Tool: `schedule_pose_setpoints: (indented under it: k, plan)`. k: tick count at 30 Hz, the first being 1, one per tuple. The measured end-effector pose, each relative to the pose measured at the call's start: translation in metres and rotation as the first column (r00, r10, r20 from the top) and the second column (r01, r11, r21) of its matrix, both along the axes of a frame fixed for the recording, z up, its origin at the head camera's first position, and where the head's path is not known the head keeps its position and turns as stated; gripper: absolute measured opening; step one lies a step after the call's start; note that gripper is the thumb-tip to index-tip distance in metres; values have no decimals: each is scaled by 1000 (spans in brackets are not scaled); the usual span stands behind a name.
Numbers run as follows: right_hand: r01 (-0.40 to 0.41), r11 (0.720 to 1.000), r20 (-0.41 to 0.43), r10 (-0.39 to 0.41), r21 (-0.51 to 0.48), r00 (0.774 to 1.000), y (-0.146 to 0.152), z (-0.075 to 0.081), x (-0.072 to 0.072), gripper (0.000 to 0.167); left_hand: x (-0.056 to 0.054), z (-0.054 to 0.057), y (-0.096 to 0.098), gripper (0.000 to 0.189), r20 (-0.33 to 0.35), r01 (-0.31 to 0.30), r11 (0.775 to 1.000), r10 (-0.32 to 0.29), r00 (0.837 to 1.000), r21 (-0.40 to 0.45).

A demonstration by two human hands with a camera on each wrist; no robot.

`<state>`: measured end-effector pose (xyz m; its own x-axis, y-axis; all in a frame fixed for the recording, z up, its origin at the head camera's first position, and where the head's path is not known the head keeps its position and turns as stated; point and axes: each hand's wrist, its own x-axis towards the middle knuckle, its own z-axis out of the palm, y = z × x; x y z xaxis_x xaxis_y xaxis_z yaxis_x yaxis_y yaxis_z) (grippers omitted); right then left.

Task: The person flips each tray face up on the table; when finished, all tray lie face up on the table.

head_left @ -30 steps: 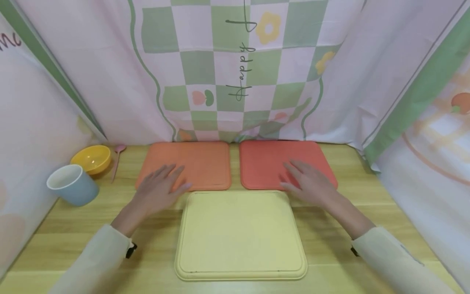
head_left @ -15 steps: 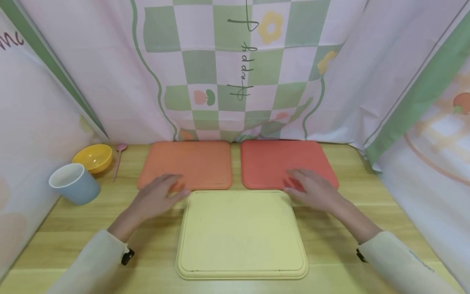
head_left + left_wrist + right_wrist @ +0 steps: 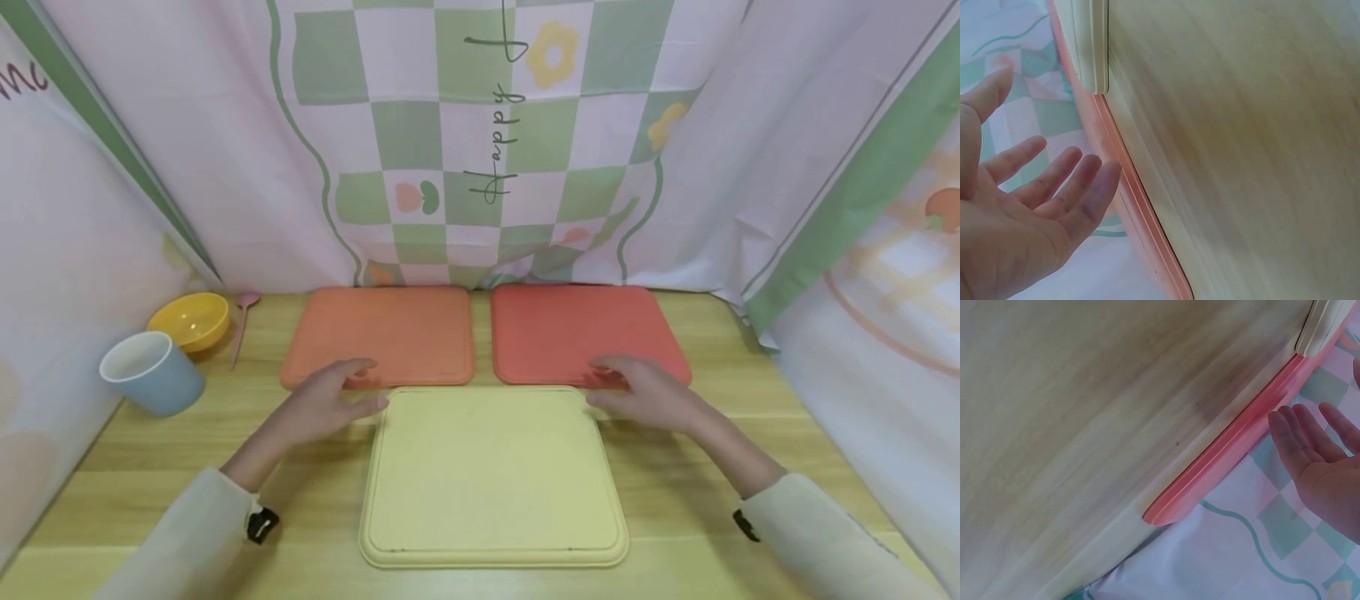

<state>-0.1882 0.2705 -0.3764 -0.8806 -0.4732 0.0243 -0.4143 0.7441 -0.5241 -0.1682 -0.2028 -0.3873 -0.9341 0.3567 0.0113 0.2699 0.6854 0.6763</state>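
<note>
A pale yellow rectangular board (image 3: 493, 475) with rounded corners lies flat on the wooden table, nearest the person. Behind it, side by side, lie an orange board (image 3: 397, 333) and a red board (image 3: 577, 329). My left hand (image 3: 322, 407) hovers at the yellow board's far left corner, overlapping the orange board's front edge, its thumb tip beside the corner. On the other side my right hand (image 3: 648, 393) mirrors it at the far right corner, over the red board's front edge. Both wrist views show loosely bent fingers with nothing in the palms.
At the table's left stand a light blue cup (image 3: 153, 375) and a yellow bowl (image 3: 191, 323), with a pink spoon (image 3: 242, 325) lying beside them. A green and white checked curtain (image 3: 480, 150) hangs right behind the orange and red boards.
Both hands have drawn back toward the person from over the orange and red boards, and their fingers have bent more. The thumbs are now nearer the yellow board's far corners. The boards have stayed put.
</note>
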Motion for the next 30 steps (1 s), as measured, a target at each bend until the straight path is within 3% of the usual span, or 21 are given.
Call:
schedule_pose_setpoints:
  k: [8,14,17,22,30]
  plan:
    - [-44,997,120,52,-67,991,6,-3,-3,55,-1,-1,0,71,123,-16,997,7,992,73]
    - [12,995,249,12,-95,968,9,-5,-5,49,-2,-3,0,68,181,-21,991,-3,984,131]
    - [66,988,339,-14,-142,941,10,-5,-5,46,-2,-4,1,64,236,-37,982,-7,972,184]
    - [161,965,486,-42,-205,873,11,-6,-5,41,0,-4,5,53,329,-85,956,-13,944,281]
    - [248,945,544,-96,-212,834,13,-11,-6,48,1,-8,11,49,439,-165,941,19,898,297]
